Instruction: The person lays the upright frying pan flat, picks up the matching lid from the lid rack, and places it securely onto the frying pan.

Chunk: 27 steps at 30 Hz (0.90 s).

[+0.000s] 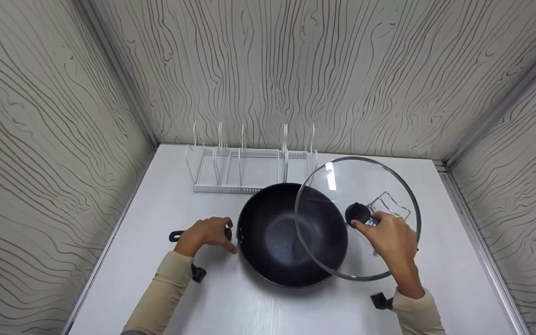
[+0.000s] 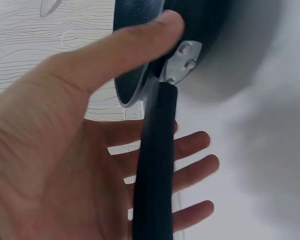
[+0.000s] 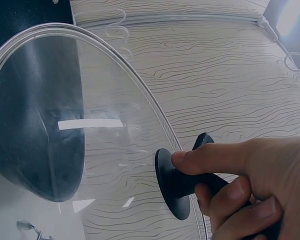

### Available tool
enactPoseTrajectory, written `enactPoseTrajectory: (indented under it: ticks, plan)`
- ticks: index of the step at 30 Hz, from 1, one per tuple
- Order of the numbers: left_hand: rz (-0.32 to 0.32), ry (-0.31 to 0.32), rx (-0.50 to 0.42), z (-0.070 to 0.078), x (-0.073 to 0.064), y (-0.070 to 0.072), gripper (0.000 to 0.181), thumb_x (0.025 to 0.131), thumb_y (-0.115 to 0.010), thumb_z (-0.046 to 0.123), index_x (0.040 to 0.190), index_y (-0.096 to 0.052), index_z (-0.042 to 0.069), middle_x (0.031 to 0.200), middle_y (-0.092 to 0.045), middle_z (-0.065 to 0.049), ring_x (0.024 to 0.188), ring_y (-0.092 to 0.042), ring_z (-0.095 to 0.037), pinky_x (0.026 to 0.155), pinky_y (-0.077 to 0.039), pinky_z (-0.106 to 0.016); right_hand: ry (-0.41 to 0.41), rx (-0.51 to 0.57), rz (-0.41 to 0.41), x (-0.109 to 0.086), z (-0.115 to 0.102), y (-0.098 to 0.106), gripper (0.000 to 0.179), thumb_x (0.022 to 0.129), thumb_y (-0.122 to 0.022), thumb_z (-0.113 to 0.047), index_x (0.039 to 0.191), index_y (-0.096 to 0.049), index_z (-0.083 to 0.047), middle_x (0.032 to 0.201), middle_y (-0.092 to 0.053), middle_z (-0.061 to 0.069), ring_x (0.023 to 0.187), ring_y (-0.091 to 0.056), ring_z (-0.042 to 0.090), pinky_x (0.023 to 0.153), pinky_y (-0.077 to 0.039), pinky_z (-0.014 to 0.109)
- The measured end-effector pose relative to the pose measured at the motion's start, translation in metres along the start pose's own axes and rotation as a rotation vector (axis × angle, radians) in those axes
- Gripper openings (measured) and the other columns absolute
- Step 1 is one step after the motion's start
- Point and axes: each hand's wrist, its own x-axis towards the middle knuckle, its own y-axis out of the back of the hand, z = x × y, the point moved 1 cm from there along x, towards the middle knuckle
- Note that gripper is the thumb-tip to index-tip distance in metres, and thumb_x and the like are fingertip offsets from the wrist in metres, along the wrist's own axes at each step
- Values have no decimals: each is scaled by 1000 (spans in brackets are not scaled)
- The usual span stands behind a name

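A deep black wok stands on the white table with its handle pointing left. My left hand is around this handle with its fingers spread and straight beneath it. In the left wrist view the thumb reaches over the wok's outer side, near the metal bracket. My right hand grips the black knob of a round glass lid with a metal rim. In the head view the lid overlaps the wok's right part. Through the glass the wok's wall shows in the right wrist view.
A white wire rack with upright hooped dividers stands behind the wok, against the back wall. Under the lid, to the right, a small chrome wire stand shows through the glass. Wood-patterned walls enclose the table on three sides.
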Motion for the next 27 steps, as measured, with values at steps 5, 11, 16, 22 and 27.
enactPoseTrajectory:
  ticks: [5, 11, 16, 22, 27]
  plan:
    - [-12, 36, 25, -2, -1, -4, 44, 72, -95, 45, 96, -68, 19, 91, -70, 3, 85, -62, -19, 88, -53, -50, 22, 28, 1, 0, -1, -2, 66, 87, -85, -49, 122, -75, 6, 95, -77, 28, 45, -58, 18, 44, -37, 32]
    - [39, 36, 107, -4, 1, -10, 35, 76, -93, 42, 89, -72, 17, 87, -71, 0, 83, -64, -21, 92, -54, -54, 31, 16, -7, 0, -3, -4, 67, 86, -85, -50, 120, -75, 7, 87, -77, 24, 47, -56, 18, 45, -36, 32]
    - [92, 32, 148, -6, 6, -16, 33, 78, -92, 38, 87, -73, 13, 84, -71, -3, 79, -63, -23, 88, -54, -54, 17, 3, -37, 1, -4, -5, 69, 86, -84, -53, 122, -75, 4, 88, -77, 20, 52, -57, 19, 46, -38, 32]
    - [176, 15, 202, -9, 10, -22, 29, 79, -90, 34, 83, -74, 10, 77, -69, -5, 71, -60, -23, 76, -54, -50, -5, -20, -82, 3, -4, -6, 70, 85, -82, -58, 125, -76, -1, 88, -76, 16, 56, -57, 20, 47, -37, 32]
    - [228, 0, 228, -9, 10, -24, 29, 79, -89, 33, 79, -72, 10, 73, -67, -7, 67, -59, -25, 70, -53, -48, -5, -38, -102, 5, -7, -6, 69, 85, -82, -58, 125, -76, -2, 85, -74, 14, 58, -55, 21, 47, -35, 32]
